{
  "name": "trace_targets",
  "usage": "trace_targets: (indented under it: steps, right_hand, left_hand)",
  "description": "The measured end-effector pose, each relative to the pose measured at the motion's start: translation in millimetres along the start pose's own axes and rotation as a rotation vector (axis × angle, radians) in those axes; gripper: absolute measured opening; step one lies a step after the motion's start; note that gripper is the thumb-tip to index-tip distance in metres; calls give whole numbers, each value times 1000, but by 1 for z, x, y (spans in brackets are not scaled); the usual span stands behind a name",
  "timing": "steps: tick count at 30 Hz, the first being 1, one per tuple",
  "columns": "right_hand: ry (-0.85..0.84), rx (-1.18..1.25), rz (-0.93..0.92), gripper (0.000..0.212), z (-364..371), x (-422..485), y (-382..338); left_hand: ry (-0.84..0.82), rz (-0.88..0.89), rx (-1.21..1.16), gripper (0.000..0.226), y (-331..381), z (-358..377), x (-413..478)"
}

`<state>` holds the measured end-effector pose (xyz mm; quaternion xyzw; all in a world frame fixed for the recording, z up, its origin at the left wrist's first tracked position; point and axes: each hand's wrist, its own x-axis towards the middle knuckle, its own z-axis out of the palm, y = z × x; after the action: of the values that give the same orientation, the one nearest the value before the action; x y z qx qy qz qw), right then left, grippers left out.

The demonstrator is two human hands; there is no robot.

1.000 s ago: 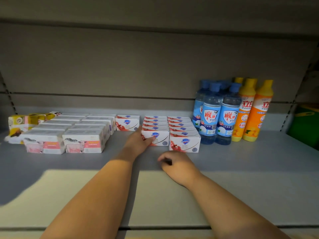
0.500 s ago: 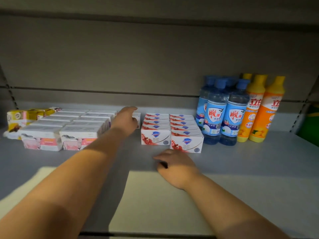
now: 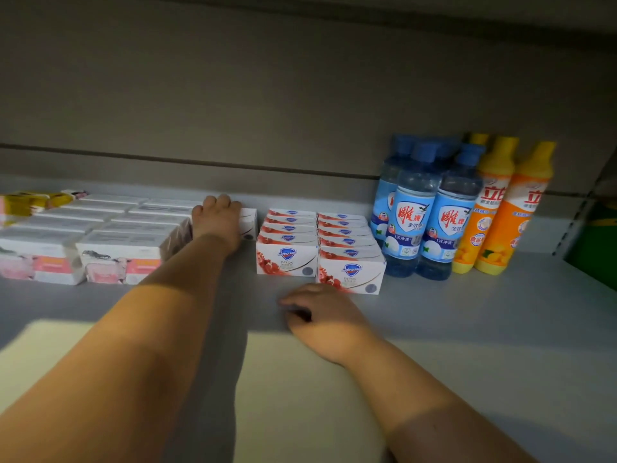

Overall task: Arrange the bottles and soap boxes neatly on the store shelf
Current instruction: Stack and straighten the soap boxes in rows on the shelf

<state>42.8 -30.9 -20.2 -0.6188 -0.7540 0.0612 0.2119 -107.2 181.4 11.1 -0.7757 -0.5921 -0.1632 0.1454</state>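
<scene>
Head -- L hand (image 3: 218, 220) grips rear soap box (image 3: 249, 222); R hand (image 3: 322, 317) idle.

Grey shelf (image 3: 467, 312), L to R: yellow packs (image 3: 26, 203), pink-white soap boxes (image 3: 117, 235) in rows, lone white box (image 3: 248, 222), 2 rows of Safeguard boxes (image 3: 287, 262), blue bottles (image 3: 430, 222), orange bottles (image 3: 500, 208).
</scene>
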Motion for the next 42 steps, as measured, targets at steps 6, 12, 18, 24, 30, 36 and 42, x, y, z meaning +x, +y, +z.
trace_targets:
  steps: [6,12,18,24,30,36,42]
  right_hand:
    - [19,9,24,36,4,0,1]
    - [1,12,70,38,1,-2,-3]
    - [-8,57,113,35,-4,-4,-6]
    - [94,385,193,34,-8,-10,-8]
    - [222,853,229,20,-12,-14,-12]
    - [438,1162,316,14,-20,-7,-7]
    - [662,744,76,36,-23,-7,0]
  left_hand:
    - [97,-71,-144,43,-3,0,-13]
    - [372,-260,-653,34,-1,-27,-29]
    - [439,-349,-1314,26,21,-71,-64]
    - [245,-353,-1646,19,37,-75,-120]
    - [-104,-409,-1857,30,53,-74,-131]
    - [-317,-119,-1842,24,62,-70,-130]
    - [-470,-38,-1888,45,59,-79,-122]
